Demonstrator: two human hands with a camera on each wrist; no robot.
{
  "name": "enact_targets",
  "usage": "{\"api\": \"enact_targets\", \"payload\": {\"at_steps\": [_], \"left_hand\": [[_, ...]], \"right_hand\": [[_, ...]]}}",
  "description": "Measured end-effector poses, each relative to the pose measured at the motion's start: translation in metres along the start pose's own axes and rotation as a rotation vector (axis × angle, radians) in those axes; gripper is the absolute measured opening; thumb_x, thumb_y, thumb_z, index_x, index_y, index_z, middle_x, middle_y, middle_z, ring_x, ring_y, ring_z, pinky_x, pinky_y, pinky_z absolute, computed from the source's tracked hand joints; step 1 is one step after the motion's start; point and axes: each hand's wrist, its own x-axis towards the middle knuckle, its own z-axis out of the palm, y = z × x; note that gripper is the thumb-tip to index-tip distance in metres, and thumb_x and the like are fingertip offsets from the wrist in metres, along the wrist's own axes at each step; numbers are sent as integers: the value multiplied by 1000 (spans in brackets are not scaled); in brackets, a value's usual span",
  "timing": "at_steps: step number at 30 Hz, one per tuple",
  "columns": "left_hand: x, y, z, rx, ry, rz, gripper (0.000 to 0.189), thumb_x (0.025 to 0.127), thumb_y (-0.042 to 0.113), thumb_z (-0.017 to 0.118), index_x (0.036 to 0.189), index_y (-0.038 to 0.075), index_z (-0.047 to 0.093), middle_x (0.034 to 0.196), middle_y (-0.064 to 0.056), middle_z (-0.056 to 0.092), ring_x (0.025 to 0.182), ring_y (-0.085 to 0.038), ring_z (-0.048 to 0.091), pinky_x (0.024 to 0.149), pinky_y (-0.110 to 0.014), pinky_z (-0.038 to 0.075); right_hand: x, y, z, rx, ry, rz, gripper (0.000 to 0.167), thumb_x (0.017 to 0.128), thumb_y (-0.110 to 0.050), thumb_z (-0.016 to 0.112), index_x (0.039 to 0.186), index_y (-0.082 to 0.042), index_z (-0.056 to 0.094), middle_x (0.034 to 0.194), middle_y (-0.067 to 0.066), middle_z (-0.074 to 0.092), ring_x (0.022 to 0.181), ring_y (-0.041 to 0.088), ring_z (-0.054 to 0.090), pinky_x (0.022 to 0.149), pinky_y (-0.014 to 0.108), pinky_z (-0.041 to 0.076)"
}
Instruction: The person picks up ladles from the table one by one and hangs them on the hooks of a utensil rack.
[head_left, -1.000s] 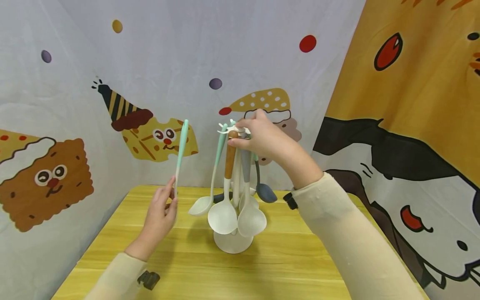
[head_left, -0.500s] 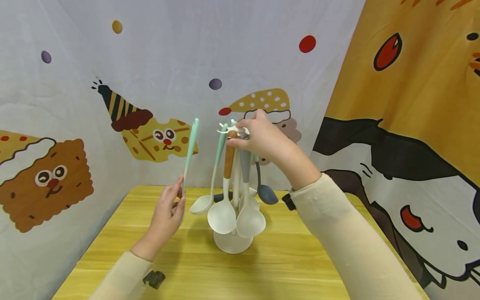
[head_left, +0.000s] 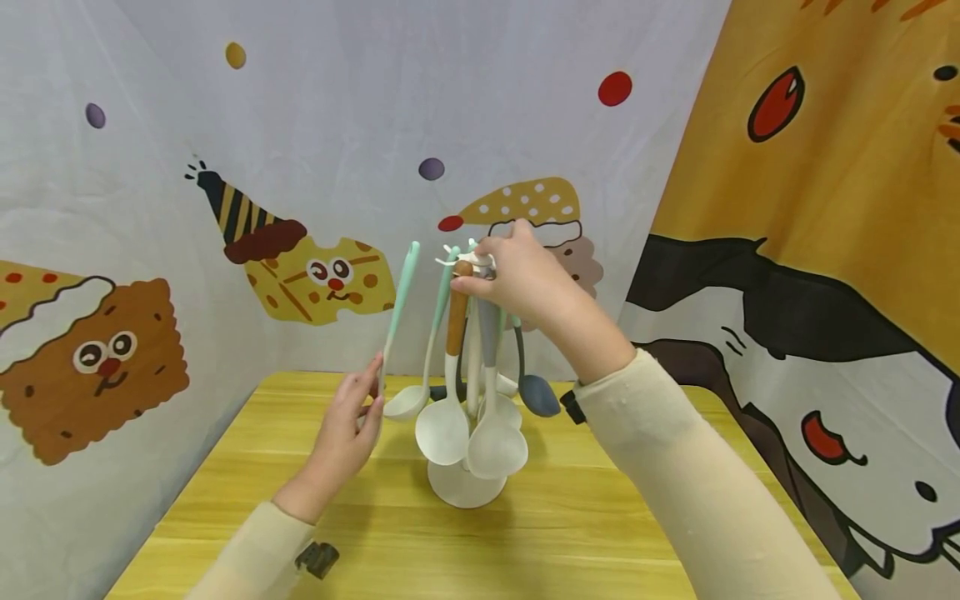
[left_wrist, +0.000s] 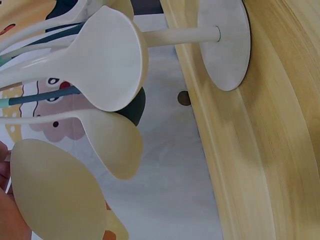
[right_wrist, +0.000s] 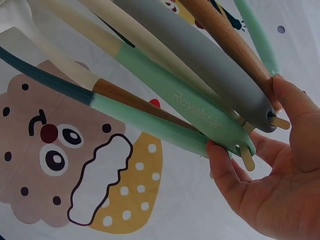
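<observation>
My left hand point(head_left: 341, 433) pinches the pale shaft of a mint-handled spoon point(head_left: 402, 292), handle up, just left of a white utensil stand point(head_left: 465, 487). The hand hides its head in the head view; the left wrist view shows a cream oval head point(left_wrist: 57, 190). Over the stand's top, my right hand point(head_left: 532, 279) holds on with bent fingers. In the right wrist view its thumb touches a wooden handle point(right_wrist: 232, 42) and its fingers touch a mint handle point(right_wrist: 175, 95). A wooden-handled ladle point(head_left: 444, 433) and a grey-handled ladle point(head_left: 497, 450) hang in front.
A pale mint-handled ladle point(head_left: 405, 403) hangs on the stand's left side, near the left hand. A dark blue spoon-like head point(head_left: 538, 396) sticks out on the right. The wooden table point(head_left: 600, 500) meets a printed cloth backdrop point(head_left: 337, 100) behind.
My left hand has moved right with the spoon, closer to the stand. The hanging utensils have turned slightly: front ones shifted left, the dark blue head right. My right hand stays at the top.
</observation>
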Motion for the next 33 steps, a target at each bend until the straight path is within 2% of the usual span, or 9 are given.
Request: {"api": "enact_targets", "payload": {"at_steps": [6,16,26,33], "left_hand": [[0,2,5,-16,-9,5,69,87,-13,56,147,12,34,97,-11,51,88,-18,52,72,-32,58],[2,5,9,-3,-50,-13,67,89,-9,54,148,14,32,101,-10,50,92,-15,51,77,-32,57],[2,4,12,7,-20,22,70,86,-11,58,147,14,35,100,-12,52,89,-15,52,73,-32,58],[1,2,18,49,-30,50,70,85,-11,60,146,12,36,97,-8,52,83,-11,51,68,-27,55]], "right_hand": [[-2,-2,1,-1,8,6,64,86,-58,57,136,-19,50,131,14,33,70,23,61,57,31,51],[-3,-3,0,-10,8,8,65,86,-59,57,137,-19,49,133,15,32,69,23,61,56,30,51],[-3,-3,0,-14,14,-1,65,86,-59,57,136,-18,50,132,16,33,70,23,61,57,30,52],[-3,-3,1,-17,31,-8,64,86,-57,59,135,-18,51,130,16,34,73,24,61,60,31,52]]}}
